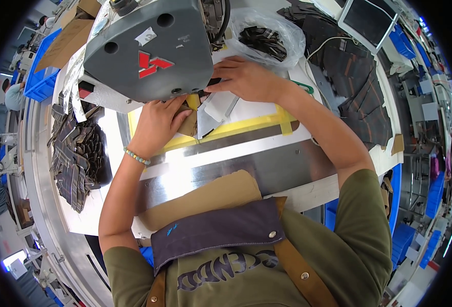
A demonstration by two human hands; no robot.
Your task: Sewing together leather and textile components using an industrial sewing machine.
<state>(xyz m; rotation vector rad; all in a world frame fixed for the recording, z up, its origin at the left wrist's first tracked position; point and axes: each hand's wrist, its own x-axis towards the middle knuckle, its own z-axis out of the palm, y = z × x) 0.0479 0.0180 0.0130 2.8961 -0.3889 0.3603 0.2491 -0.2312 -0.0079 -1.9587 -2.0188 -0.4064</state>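
Note:
A large dark grey sewing machine head (149, 53) hides part of the work under it. My left hand (157, 123) lies flat at its lower edge, fingers stretched out and thumb spread over a small brown piece (188, 125). My right hand (246, 79) reaches in from the right with its fingers extended, the tips beside a small dark piece (213, 82) at the machine's edge. Between the hands lies a pale grey, flat angular plate (209, 120). Beneath it is a white work surface bordered with yellow tape (246, 124). The tips of some left fingers are partly hidden.
A stack of dark striped fabric pieces (77, 153) sits at the left, with more striped fabric (361, 92) at the right. A clear plastic bag (292, 41) holds dark strips. Beyond it stands a tilted screen (369, 20). Brown paper (205, 199) lies along the near edge.

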